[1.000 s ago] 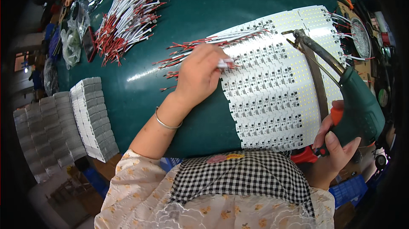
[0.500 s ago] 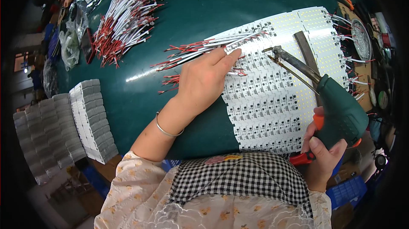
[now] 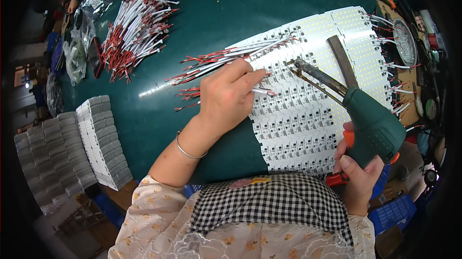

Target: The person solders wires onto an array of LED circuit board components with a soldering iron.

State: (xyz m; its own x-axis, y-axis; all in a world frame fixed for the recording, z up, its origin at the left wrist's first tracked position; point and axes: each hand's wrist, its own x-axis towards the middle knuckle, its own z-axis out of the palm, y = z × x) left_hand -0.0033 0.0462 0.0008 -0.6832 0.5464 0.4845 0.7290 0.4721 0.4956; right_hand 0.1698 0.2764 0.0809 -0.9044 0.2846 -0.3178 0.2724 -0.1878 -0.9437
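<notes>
My left hand [image 3: 224,93] is closed over the left part of a sheet of white LED circuit boards [image 3: 301,119], its thumb and forefinger pinched together. Short white cables [image 3: 262,91] with red wire ends stick out from under its fingers. In my right hand [image 3: 358,170] is a green soldering gun [image 3: 375,122], gripped by its handle with a finger by the orange trigger. Its dark tip points left and hovers over the boards, a little right of my left fingertips. I cannot tell whether the tip touches anything.
A dark flat bar [image 3: 342,61] lies across the boards. More cables [image 3: 236,53] rest on their left edge, and a big cable pile [image 3: 139,30] sits far left. Stacked white strips [image 3: 103,141] stand nearer left. At the right is a round metal dish [image 3: 405,42].
The soldering gun has moved left and slightly nearer to me, its tip closer to my left fingers. My left hand has shifted slightly toward me, still pinched. The whole view has shifted a little.
</notes>
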